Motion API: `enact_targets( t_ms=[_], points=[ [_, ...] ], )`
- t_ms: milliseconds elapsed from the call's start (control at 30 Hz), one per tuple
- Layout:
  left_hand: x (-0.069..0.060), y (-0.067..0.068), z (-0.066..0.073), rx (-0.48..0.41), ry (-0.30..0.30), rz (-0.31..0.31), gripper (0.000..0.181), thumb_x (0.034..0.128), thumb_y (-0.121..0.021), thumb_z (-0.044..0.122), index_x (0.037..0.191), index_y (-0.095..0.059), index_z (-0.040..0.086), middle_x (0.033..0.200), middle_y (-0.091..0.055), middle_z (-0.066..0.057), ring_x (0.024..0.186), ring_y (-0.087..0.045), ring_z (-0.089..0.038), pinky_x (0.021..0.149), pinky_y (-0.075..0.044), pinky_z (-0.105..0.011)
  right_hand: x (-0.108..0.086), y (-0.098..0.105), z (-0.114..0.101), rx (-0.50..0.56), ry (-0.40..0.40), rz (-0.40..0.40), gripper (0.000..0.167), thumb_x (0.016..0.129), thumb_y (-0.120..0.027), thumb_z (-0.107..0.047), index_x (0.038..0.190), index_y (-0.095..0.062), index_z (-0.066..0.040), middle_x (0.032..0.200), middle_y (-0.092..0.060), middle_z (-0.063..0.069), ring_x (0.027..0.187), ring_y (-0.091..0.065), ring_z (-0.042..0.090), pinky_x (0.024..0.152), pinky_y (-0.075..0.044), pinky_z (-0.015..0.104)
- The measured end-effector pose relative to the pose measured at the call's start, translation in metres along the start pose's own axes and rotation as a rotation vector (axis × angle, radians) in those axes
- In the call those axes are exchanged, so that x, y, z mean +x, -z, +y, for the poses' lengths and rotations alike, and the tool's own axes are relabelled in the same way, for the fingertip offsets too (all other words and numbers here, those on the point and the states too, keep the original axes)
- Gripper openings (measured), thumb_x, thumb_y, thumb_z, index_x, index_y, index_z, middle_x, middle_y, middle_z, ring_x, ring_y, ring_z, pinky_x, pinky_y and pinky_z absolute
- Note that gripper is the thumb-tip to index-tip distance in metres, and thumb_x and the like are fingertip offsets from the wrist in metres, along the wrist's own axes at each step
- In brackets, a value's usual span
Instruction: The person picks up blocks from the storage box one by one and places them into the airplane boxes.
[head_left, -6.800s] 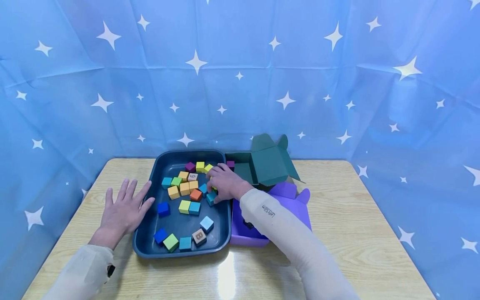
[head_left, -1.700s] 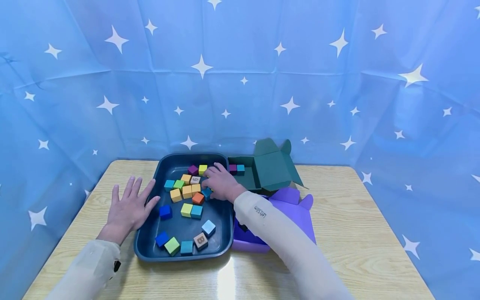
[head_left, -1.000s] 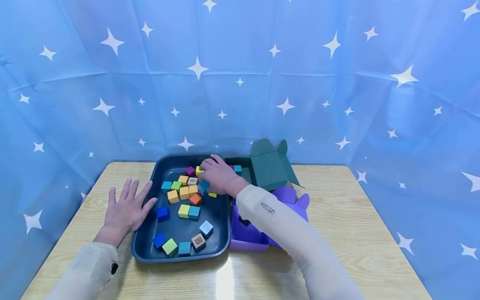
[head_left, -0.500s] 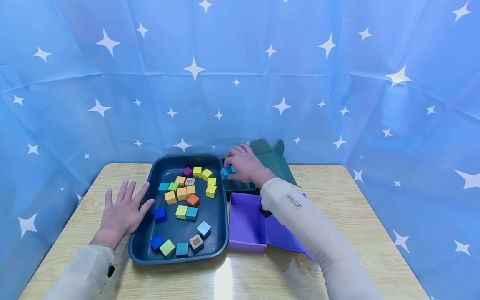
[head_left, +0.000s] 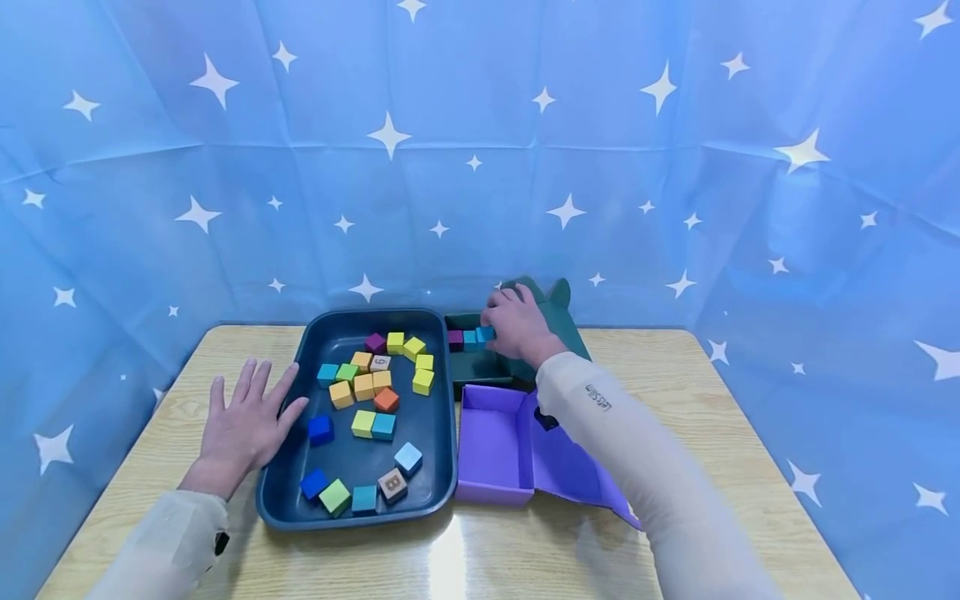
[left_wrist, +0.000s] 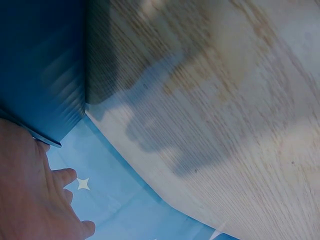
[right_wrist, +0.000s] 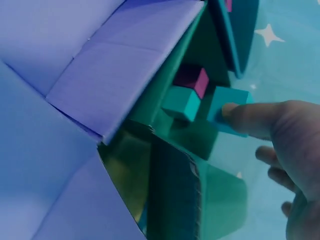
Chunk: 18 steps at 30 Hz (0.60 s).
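A: Which step is this?

B: Placing, I'd judge. The right hand (head_left: 519, 325) has its grip clamped on a bright-blue, glossy cube (head_left: 485, 334), over the dark-green cardboard box (head_left: 474, 367) near the middle of the tabletop's (head_left: 720, 467) far edge.

A: Anything in that box?

B: A dark-purple cube (head_left: 455, 339) and a teal cube (head_left: 470, 340), touching side by side in its far part. The right wrist view shows a gap between the teal one and the held one. I can't tell whether the held cube rests on the box floor.

A: And the left hand (head_left: 246, 423)?

B: Spread flat, fingers apart, holding nothing. It's by the tabletop's left edge, at the rim of the navy rectangular tray (head_left: 352, 458). I can't tell whether it presses there.

A: So what does the next move call for?

B: Probably squaring the blue cube with the teal one, closing that gap, then letting go gently so the row stays straight. After that, likely a reach to the tray, where many coloured cubes remain. The violet cardboard box (head_left: 491, 450), nearer the tabletop's front edge, has no cubes visible inside.
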<state>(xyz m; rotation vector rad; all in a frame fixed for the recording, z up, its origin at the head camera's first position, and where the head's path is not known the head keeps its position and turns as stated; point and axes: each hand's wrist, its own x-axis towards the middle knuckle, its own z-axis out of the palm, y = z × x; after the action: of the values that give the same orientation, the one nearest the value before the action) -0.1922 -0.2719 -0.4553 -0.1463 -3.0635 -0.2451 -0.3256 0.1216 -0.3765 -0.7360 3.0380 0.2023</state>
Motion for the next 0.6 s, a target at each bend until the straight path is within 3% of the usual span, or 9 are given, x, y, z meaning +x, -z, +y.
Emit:
enact_targets(
  t_ms=[600],
  points=[
    [-0.001,0.002,0.0,0.014,0.012,-0.012,0.071,0.0998,-0.024,0.062,0.157,-0.019,0.019,0.158,-0.018,-0.028,0.149,-0.005,-0.047,0.114,0.006,-0.072,0.033,-0.018,0.01,-0.046,-0.075,-0.069,0.033,0.089,-0.071,-0.038,0.119,-0.069,-0.024,0.144,-0.051,0.007,0.139,-0.038,0.03,0.123,-0.012,0.054]
  ],
)
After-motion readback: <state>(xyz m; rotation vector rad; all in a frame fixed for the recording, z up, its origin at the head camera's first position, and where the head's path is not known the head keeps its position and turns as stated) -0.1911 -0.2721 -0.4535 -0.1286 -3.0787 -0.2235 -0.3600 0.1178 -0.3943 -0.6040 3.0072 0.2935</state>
